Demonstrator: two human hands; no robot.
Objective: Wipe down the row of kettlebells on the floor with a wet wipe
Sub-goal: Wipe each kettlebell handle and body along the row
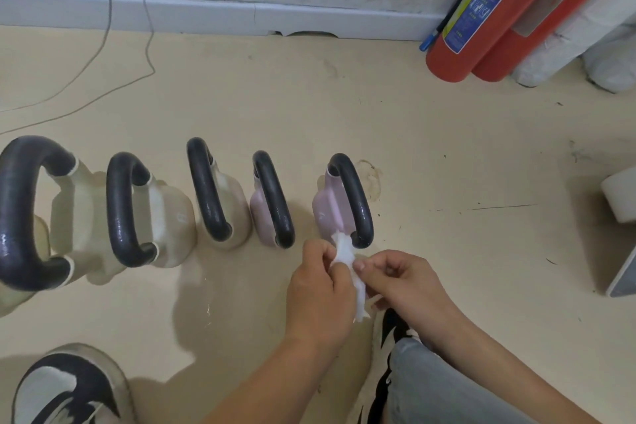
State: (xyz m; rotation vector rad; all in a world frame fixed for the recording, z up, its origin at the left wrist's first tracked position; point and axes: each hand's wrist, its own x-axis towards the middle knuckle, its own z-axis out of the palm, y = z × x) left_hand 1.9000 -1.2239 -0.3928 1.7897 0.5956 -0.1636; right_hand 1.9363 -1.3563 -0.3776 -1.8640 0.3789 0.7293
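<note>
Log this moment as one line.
left hand: pinches crumpled white wet wipe | right hand: pinches wipe | wipe: by rightmost pink kettlebell with black handle | contact: unclear

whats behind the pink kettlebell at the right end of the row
The beige floor with a brown ring-shaped stain, then the white baseboard. The pink kettlebell itself covers the floor strip nearest its body.

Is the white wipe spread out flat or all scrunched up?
Scrunched up. The white wet wipe is bunched into a crumpled strip, pinched between the left hand and the right hand.
</note>
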